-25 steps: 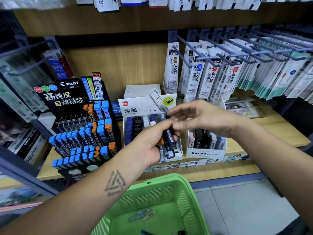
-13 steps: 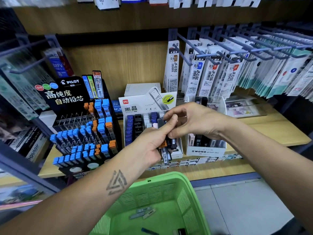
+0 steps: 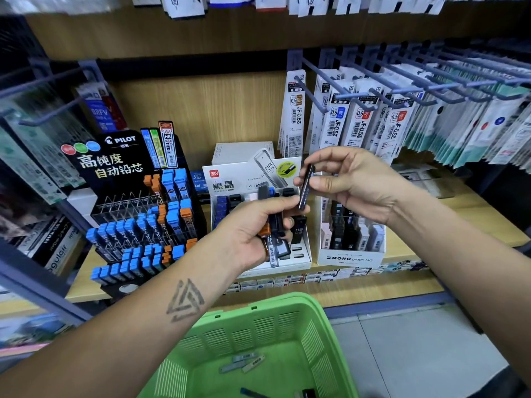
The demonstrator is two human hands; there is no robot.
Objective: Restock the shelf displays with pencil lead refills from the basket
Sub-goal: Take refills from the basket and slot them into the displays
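Observation:
My left hand grips a bunch of lead refill cases, black, grey and one orange-capped, in front of the white Deli display box. My right hand pinches a single black refill case between thumb and fingers, held upright just above the bunch. The white Mono display box stands below my right hand, partly filled with cases. The green basket sits below both arms, with a few refill cases on its bottom.
A black Pilot display with blue and orange capped cases stands at the left on the wooden shelf. Metal hooks with hanging pen refill packs jut out above the right side. Tiled floor shows at the lower right.
My right hand has pulled one black case out of the bunch in my left hand and lifted it up and to the right. The left hand has stayed in place.

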